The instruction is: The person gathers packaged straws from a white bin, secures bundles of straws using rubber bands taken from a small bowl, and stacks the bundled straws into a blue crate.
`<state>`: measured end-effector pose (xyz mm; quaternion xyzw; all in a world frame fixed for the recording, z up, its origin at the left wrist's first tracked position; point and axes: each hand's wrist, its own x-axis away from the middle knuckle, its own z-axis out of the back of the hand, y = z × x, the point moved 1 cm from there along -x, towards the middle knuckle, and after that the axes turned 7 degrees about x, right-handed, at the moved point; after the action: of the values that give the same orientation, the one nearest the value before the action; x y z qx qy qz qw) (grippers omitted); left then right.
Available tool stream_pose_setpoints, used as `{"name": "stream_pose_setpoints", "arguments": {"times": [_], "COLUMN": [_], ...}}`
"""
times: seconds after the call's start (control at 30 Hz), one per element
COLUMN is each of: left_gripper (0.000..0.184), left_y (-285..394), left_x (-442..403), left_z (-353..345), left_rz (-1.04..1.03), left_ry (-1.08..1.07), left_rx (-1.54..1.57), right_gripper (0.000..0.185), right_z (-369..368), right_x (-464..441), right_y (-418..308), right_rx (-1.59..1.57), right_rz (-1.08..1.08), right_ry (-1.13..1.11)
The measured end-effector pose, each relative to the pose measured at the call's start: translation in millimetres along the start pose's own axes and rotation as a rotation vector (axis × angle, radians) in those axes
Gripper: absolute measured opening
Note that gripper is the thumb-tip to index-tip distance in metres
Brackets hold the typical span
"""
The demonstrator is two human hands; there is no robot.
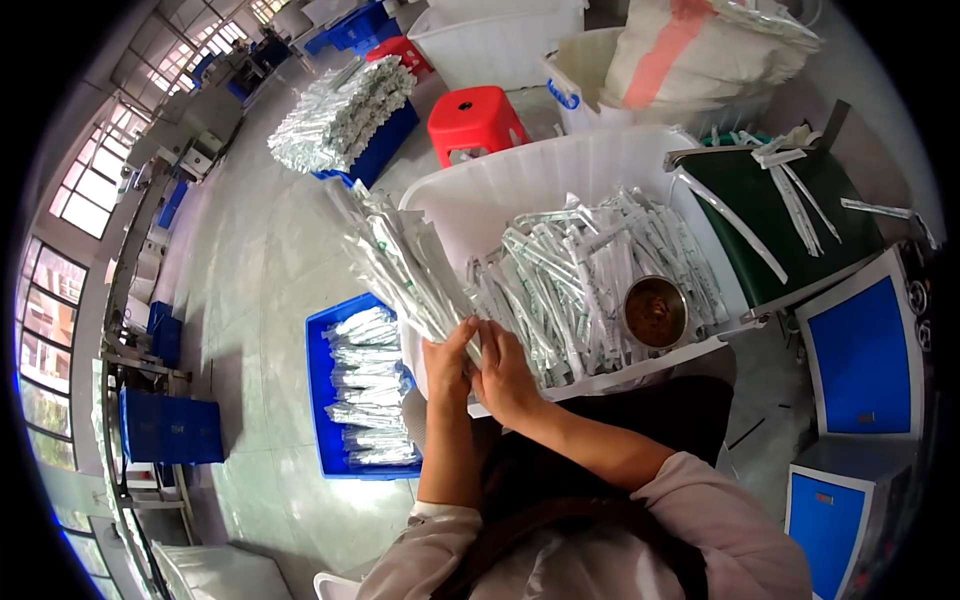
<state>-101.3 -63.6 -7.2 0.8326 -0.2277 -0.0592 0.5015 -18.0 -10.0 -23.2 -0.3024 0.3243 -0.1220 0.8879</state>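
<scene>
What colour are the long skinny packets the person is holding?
Mostly shiny silvery white. The packets show best in the head view.

On my feed, a red stool (475, 115) stands on the grey floor (240, 300). Just beyond it I see a white tub (500, 45); to its right, a striped woven sack (735, 60). Well right of the stool, nearer my camera, are blue-fronted cabinets (862, 365); far left of it, paned windows (45, 345).
</scene>
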Motion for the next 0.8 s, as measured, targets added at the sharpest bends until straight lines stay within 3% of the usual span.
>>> {"name": "stream_pose_setpoints", "arguments": {"times": [0.27, 0.33, 0.4, 0.47, 0.5, 0.53, 0.6, 0.67, 0.7, 0.77, 0.8], "left_gripper": [0.05, 0.054, 0.052, 0.052, 0.05, 0.05, 0.052, 0.054, 0.056, 0.059, 0.059], "left_y": [62, 74, 75, 72, 71, 70, 65, 58, 57, 58, 56], "left_x": [26, 24, 16, 9, 15, 18, 26, 31, 34, 44, 45], "left_z": [-18, -23, -7, 8, 4, 2, -1, 1, -1, -2, 0], "left_rz": [-0.131, -0.175, -0.087, 0.014, -0.059, -0.065, -0.042, 0.001, 0.02, 0.022, 0.053], "left_ry": [-0.036, -0.24, -0.214, -0.169, -0.095, -0.091, -0.242, -0.276, -0.258, -0.13, -0.094], "left_rx": [-0.084, -0.097, -0.126, -0.056, -0.02, -0.015, 0.188, 0.174, 0.072, -0.151, -0.191], "right_gripper": [0.059, 0.059, 0.06, 0.049, 0.039, 0.04, 0.043, 0.048, 0.045, 0.029, 0.025], "right_z": [10, 14, 29, 54, 59, 56, 35, 14, 22, 22, 20], "right_x": [-6, -6, -11, -22, -33, -48, -78, -86, -84, -55, -41], "right_y": [-37, -45, -50, -49, -40, -25, 6, 26, 23, 11, 7], "right_rx": [-0.197, -0.236, -0.209, -0.049, -0.119, -0.226, -0.145, -0.357, -0.49, -0.84, -0.623], "right_rz": [0.101, 0.137, 0.166, 0.228, 0.228, 0.172, 0.1, -0.017, -0.288, -0.235, -0.176], "right_ry": [0.181, 0.16, 0.174, 0.095, 0.233, 0.226, 0.289, -0.038, -0.492, -0.429, -0.291]}}
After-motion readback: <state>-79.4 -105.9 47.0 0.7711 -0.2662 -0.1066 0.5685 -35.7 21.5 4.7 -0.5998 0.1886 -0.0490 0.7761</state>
